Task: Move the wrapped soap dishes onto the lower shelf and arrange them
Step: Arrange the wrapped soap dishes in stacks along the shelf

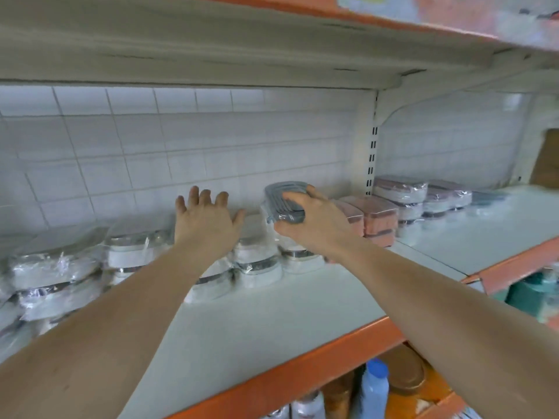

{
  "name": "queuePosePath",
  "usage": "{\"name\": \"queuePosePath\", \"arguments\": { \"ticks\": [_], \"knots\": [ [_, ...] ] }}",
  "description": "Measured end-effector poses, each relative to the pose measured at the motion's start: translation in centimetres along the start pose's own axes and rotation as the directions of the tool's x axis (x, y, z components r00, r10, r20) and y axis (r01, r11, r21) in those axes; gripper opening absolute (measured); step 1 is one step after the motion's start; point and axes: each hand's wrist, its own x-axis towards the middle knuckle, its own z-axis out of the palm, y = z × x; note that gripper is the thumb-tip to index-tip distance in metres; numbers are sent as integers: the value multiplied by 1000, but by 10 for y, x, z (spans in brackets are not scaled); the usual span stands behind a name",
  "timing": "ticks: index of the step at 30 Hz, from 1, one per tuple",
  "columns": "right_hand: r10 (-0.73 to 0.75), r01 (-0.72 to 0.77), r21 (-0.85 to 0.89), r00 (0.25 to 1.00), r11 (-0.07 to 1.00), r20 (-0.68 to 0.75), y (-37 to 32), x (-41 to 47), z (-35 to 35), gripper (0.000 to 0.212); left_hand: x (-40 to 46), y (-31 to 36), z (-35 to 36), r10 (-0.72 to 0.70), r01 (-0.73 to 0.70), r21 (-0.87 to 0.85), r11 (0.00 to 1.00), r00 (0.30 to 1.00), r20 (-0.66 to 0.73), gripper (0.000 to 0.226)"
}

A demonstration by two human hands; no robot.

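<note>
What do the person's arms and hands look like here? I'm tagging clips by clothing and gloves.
Both forearms are bare as far as the picture shows: no sleeves in view. The left hand and right hand wear no gloves. No watch, bracelet or ring is visible, though the picture is somewhat blurred.

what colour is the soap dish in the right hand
Grey, with a ribbed top, in clear wrap. The soap dish in the right hand shows best in the head view.
</note>
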Motion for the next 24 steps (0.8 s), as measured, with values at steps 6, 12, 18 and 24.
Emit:
{"name": "queuePosePath", "arguments": {
  "ticks": [6,12,18,24],
  "knots": [
    [51,-52,-70,999,996,-18,116,-33,-86,66,-8,154,-12,86,-88,-129,988,996,-19,54],
    [151,-149,-145,989,978,0,241,-69,-180,67,-22,311,-24,187,-186,-286,940,982,-22,48],
    [242,-244,-123,970,962,-31,334,-85,-239,67,-14,418,-28,314,-304,-321,897,949,-22,50],
    [306,-312,-126,950,942,-71,422,-67,-263,67,20,510,-8,422,-401,-345,849,906,-14,52]
  ]
}}
